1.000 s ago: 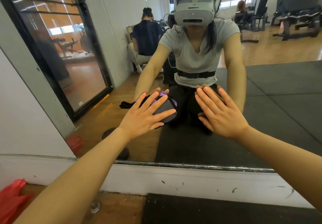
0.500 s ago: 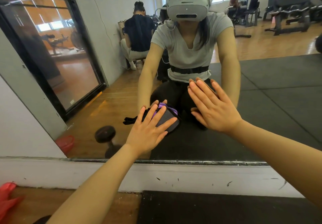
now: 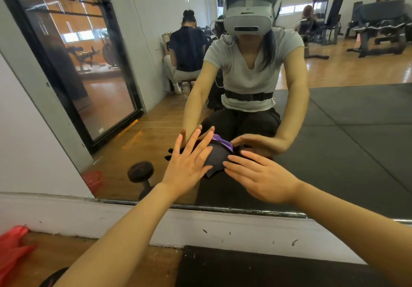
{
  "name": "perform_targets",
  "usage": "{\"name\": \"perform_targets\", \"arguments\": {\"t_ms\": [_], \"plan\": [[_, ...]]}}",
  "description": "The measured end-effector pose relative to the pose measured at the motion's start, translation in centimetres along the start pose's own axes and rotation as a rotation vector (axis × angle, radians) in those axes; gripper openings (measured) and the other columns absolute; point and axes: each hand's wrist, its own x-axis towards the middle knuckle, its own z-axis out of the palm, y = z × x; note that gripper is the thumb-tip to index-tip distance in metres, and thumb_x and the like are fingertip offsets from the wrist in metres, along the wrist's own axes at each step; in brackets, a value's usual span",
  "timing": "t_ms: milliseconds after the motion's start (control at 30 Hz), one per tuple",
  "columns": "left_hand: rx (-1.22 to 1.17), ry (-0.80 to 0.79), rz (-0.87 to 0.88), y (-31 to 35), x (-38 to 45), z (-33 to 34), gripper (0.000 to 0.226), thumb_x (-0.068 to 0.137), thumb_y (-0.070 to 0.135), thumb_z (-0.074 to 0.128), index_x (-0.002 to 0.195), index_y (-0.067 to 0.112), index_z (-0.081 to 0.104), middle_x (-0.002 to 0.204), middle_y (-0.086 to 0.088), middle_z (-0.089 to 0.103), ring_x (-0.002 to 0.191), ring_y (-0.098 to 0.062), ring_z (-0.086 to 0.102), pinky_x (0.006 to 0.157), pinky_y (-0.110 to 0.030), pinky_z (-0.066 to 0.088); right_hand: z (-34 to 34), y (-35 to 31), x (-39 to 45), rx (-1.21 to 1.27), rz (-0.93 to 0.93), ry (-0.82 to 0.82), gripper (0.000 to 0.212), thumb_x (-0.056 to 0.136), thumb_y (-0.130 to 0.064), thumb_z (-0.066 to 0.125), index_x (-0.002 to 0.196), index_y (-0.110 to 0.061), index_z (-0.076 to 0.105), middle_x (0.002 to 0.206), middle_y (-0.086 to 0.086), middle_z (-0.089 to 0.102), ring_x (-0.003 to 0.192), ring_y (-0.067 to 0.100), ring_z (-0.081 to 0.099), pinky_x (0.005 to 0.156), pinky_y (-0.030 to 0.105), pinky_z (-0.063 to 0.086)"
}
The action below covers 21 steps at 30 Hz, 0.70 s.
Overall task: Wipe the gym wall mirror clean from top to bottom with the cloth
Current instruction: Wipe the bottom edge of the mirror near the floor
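Observation:
The wall mirror (image 3: pixel 334 148) fills the view, its lower edge just above a white base strip. A dark cloth with a purple edge (image 3: pixel 217 155) lies flat against the glass low down. My left hand (image 3: pixel 189 166) presses on the cloth's left part with straight, spread fingers. My right hand (image 3: pixel 260 175) has its fingertips on the cloth's right edge, fingers nearly straight. Part of the cloth is hidden under my left fingers.
A white wall base (image 3: pixel 133 217) runs under the mirror. Red plastic (image 3: pixel 13 246) lies on the wooden floor at lower left. A black mat (image 3: pixel 256 269) covers the floor in front. A dumbbell reflection (image 3: pixel 141 174) shows in the glass.
My right hand left the bare glass and came down and left onto the cloth's right edge. My left hand stayed pressed on the cloth, which sits lower on the mirror.

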Motion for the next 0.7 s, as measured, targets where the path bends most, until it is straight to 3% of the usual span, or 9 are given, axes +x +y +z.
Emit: {"name": "perform_targets", "arguments": {"t_ms": [167,367,467,533,600,700], "plan": [[-0.002,-0.045,-0.102,0.1,-0.2,-0.7,0.071,0.077,0.050,0.078,0.133,0.022,0.044,0.162,-0.012,0.013,0.147,-0.040,0.015,0.117,-0.062,0.011,0.3,-1.1,2.6,0.108,0.108,0.026,0.070,0.067,-0.017,0.090,0.131,-0.006,0.063,0.132,0.012,0.065,0.121,0.027,0.063,0.106,0.038,0.035],[-0.028,-0.062,-0.056,-1.5,-0.8,-1.9,0.080,0.076,0.051,0.078,0.141,0.026,0.039,0.162,-0.014,0.012,0.148,-0.039,0.014,0.115,-0.061,0.017,0.4,-3.0,4.9,0.138,0.304,0.087,0.059,0.067,-0.019,0.090,0.121,-0.007,0.070,0.116,0.011,0.071,0.103,0.028,0.069,0.089,0.038,0.057],[-0.071,-0.053,-0.035,-3.1,-1.1,-2.8,0.077,0.088,0.048,0.065,0.151,0.024,0.028,0.163,-0.014,0.008,0.151,-0.033,0.005,0.122,-0.052,0.007,0.4,-3.5,6.6,0.158,0.420,0.129,0.050,0.063,-0.018,0.093,0.108,-0.010,0.073,0.108,0.009,0.071,0.096,0.028,0.069,0.079,0.038,0.057],[-0.076,-0.063,-0.086,-4.0,-0.9,-3.3,0.071,0.094,0.041,0.053,0.155,0.025,0.021,0.164,-0.015,0.005,0.152,-0.031,0.000,0.123,-0.047,0.002,0.4,-3.4,7.3,0.176,0.443,0.162,0.051,0.059,-0.013,0.094,0.105,-0.009,0.073,0.108,0.011,0.071,0.097,0.030,0.068,0.081,0.040,0.057],[-0.063,-0.074,-0.203,-4.4,-0.7,-3.3,0.068,0.097,0.038,0.047,0.157,0.029,0.016,0.164,-0.017,0.002,0.152,-0.033,0.000,0.123,-0.049,0.003,0.6,-3.2,7.3,0.156,0.415,0.192,0.055,0.061,-0.008,0.092,0.112,-0.006,0.072,0.115,0.015,0.069,0.106,0.034,0.066,0.092,0.043,0.055],[-0.149,-0.050,-0.416,-4.4,-0.3,-2.7,0.068,0.097,0.034,0.052,0.157,0.034,0.018,0.164,-0.019,0.001,0.151,-0.038,-0.002,0.120,-0.055,0.009,1.2,-2.5,6.7,0.112,0.336,0.166,0.067,0.065,-0.005,0.088,0.129,-0.005,0.066,0.129,0.019,0.064,0.121,0.037,0.061,0.107,0.048,0.039]]}}
